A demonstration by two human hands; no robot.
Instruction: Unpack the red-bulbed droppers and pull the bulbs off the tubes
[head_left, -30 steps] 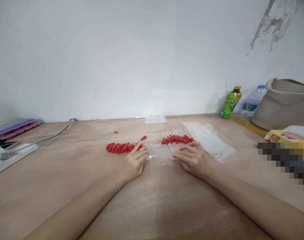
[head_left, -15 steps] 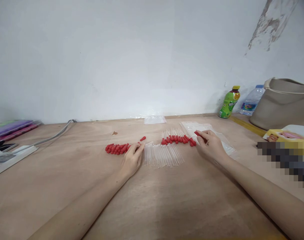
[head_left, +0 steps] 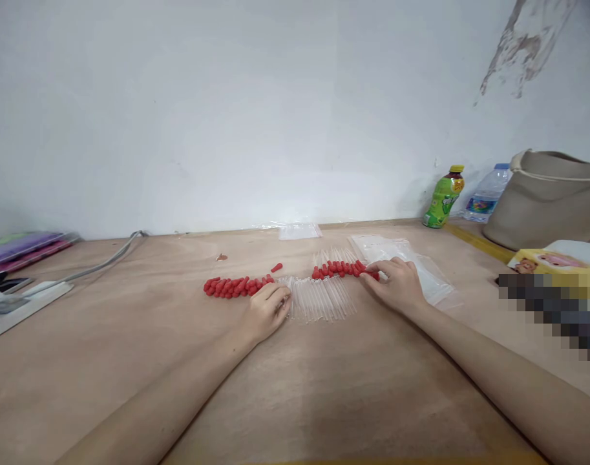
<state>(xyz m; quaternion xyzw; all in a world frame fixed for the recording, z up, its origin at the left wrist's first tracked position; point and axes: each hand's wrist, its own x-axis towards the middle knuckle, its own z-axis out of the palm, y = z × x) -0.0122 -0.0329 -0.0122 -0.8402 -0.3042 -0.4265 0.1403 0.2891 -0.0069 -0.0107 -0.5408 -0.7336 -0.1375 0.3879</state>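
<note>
My left hand (head_left: pixel 268 311) rests at the left end of a fan of thin clear tubes (head_left: pixel 321 300), its fingers pinched on a tube there; the fingertips partly hide it. Left of those fingers lies a pile of red rubber bulbs (head_left: pixel 234 286). One single red bulb (head_left: pixel 276 267) lies apart, just behind. Behind the fan is a row of droppers with red bulbs (head_left: pixel 340 268), their clear stems pointing toward the wall. At that row's right end my right hand (head_left: pixel 394 284) has thumb and forefinger closed around a red bulb, partly covered by the hand.
Clear plastic bags (head_left: pixel 411 258) lie behind my right hand; another bag (head_left: pixel 299 231) is by the wall. At right stand a green drink bottle (head_left: pixel 442 199), a water bottle (head_left: pixel 486 194) and a grey bag (head_left: pixel 547 200). A grey cable (head_left: pixel 105 263) runs across the left side.
My right hand has come down and left, bringing a red bulb to the row's end. My left hand has shifted right and nearer, from beside the red pile to the clear tubes.
</note>
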